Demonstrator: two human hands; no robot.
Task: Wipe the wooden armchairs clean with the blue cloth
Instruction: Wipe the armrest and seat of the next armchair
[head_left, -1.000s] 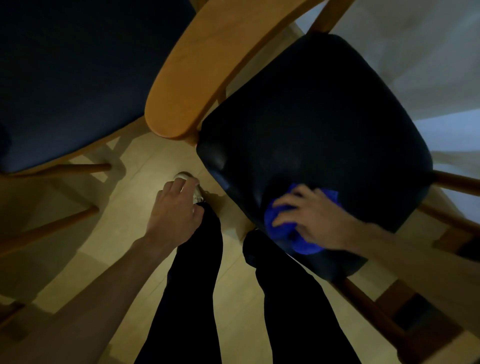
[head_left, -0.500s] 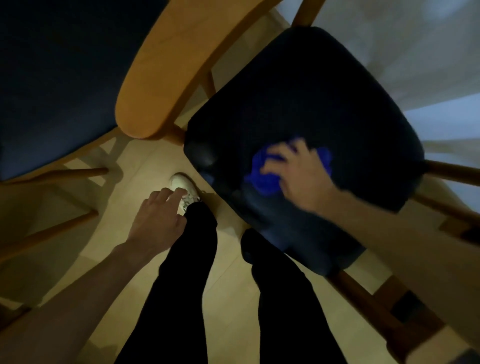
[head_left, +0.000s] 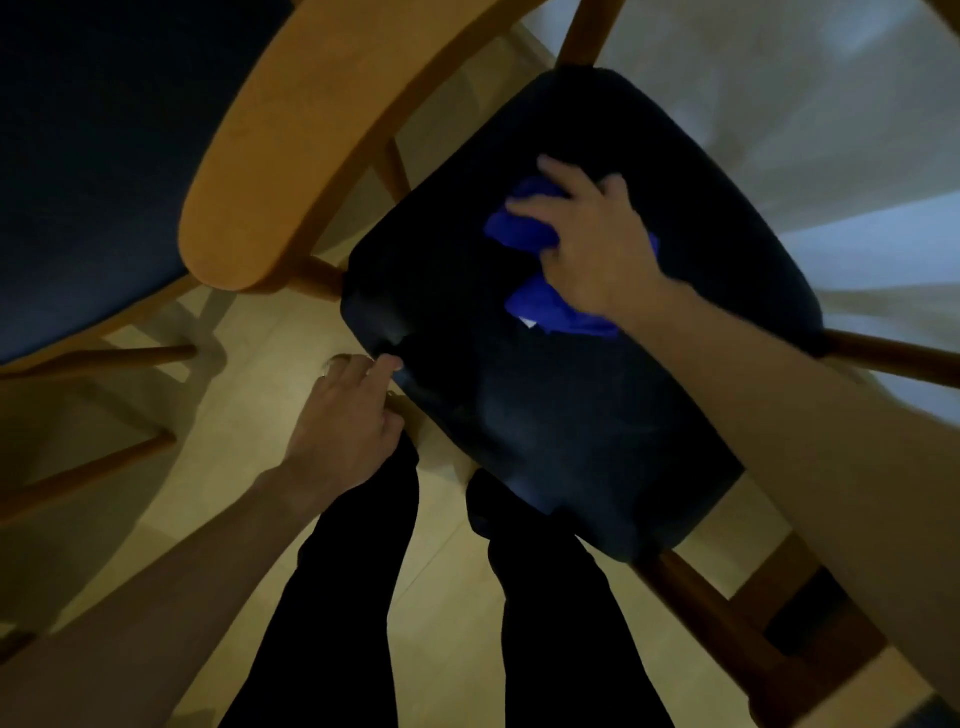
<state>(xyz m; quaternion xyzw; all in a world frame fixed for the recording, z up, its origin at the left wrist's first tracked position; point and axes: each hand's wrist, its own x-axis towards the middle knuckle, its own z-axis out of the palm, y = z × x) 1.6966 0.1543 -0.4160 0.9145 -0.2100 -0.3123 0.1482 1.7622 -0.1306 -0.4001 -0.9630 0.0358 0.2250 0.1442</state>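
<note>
Blue cloth (head_left: 524, 228) bunched under right hand (head_left: 597, 249), fingers (head_left: 535, 210) spread, pressing it onto dark seat (head_left: 571, 415). Left hand (head_left: 345, 415) nearer front corner, fingers loosely apart, holding nothing.

Two armchairs (head_left: 571, 389) (head_left: 78, 156), one blue cloth (head_left: 524, 228), two hands (head_left: 597, 249) (head_left: 343, 426)
</note>
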